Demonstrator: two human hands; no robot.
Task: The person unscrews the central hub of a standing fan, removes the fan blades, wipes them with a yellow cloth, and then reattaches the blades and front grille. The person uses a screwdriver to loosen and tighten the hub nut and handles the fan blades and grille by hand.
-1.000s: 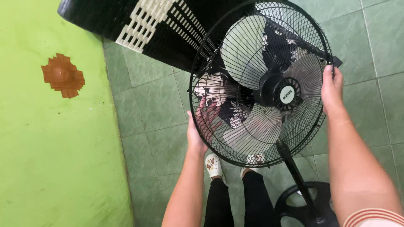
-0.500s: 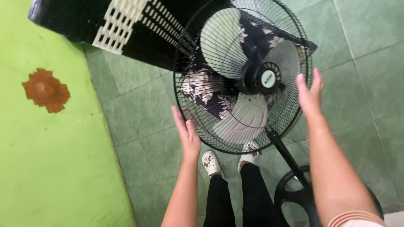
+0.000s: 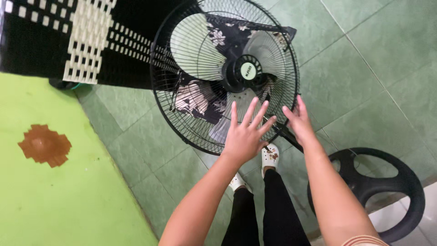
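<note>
Both hands are hovering right at the fan's wire guard (image 3: 200,50), so nothing's getting through to the blades. Left hand (image 3: 246,136) is crowding the lower rim, right hand (image 3: 298,120) is squeezing past the pole (image 3: 289,135). The round base (image 3: 400,182) is blocking the floor on the right; the green tiles (image 3: 364,73) beyond are lying open.

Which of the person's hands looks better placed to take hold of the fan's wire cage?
The right hand, probably: its fingers lie at the lower right rim of the fan cage. The left hand is spread open in front of the grille's lower part, facing the wires rather than an edge.
</note>
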